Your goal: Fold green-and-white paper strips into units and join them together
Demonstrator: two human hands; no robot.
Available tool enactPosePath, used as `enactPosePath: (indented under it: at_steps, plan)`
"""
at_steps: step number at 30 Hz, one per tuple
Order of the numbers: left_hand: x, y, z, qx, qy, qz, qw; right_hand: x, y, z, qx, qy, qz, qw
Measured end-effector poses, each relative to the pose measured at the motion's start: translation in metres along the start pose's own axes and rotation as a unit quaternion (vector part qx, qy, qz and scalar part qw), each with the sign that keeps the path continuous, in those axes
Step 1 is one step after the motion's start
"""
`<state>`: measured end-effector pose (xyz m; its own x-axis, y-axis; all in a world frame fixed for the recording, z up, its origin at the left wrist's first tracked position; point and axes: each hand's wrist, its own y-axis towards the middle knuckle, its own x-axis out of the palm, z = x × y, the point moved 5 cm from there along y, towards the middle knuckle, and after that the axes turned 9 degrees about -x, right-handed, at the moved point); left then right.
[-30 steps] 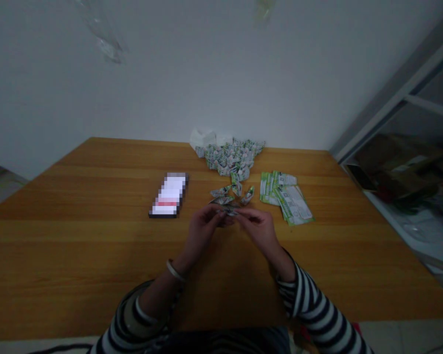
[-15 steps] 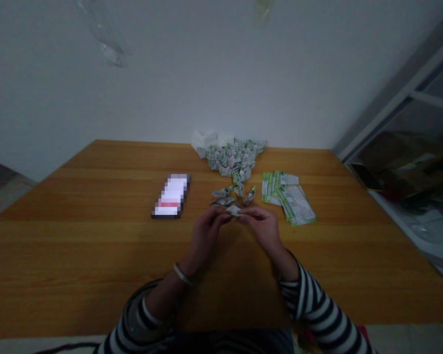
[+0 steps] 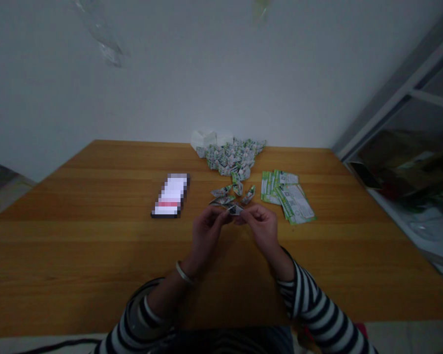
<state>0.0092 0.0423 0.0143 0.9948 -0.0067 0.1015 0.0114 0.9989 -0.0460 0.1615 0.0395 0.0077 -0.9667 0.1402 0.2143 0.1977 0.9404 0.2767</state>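
Observation:
Between my two hands is a small folded piece of printed paper (image 3: 236, 210), pinched from both sides just above the table. My left hand (image 3: 208, 226) grips its left end with thumb and forefinger. The fingers of my right hand (image 3: 261, 223) are closed on its right end. Several folded paper pieces (image 3: 222, 200) lie right beyond my fingertips, green, white and grey in print. Farther back sits a larger cluster of interlocked folded paper pieces (image 3: 232, 156), with white paper (image 3: 204, 139) at its left.
A phone (image 3: 171, 195) with a lit, pixelated screen lies left of my hands. To the right is a fanned stack of green-and-white printed leaflets (image 3: 295, 201). The wooden table (image 3: 96, 236) meets a wall at the back; a shelf unit (image 3: 421, 216) stands beyond its right edge.
The folded paper in my fingers has turned, now showing a darker face and an opened fold. My right fingers have shifted slightly on it. Everything else lies as before.

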Motion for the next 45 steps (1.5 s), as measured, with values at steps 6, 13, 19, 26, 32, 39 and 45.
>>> enactPosePath:
  at_steps: [6,13,19,26,32,39,45]
  plan:
    - [0.004,0.000,-0.002,-0.025,-0.037,0.012,0.999,0.003,-0.001,0.002,0.025,0.019,-0.002,1.000]
    - [0.012,0.001,-0.016,-0.071,-0.083,-0.013,0.994,0.004,0.000,0.009,0.018,0.047,0.032,0.998]
    - [0.015,0.005,-0.021,-0.095,-0.045,-0.080,0.991,0.002,0.000,0.017,0.037,0.074,0.052,0.995]
    - [0.016,0.002,-0.016,0.064,0.254,-0.146,0.954,-0.003,0.005,0.027,0.082,0.062,-0.030,0.994]
    - [0.017,-0.002,-0.012,0.044,0.236,-0.149,0.959,0.006,0.004,0.017,0.067,-0.001,-0.133,0.989]
    - [0.019,-0.001,-0.013,0.024,0.205,-0.173,0.963,0.004,0.003,0.020,0.041,-0.037,-0.154,0.986]
    - [0.016,0.001,-0.026,0.002,0.130,-0.164,0.978,0.004,-0.001,0.010,-0.070,-0.215,-0.219,0.949]
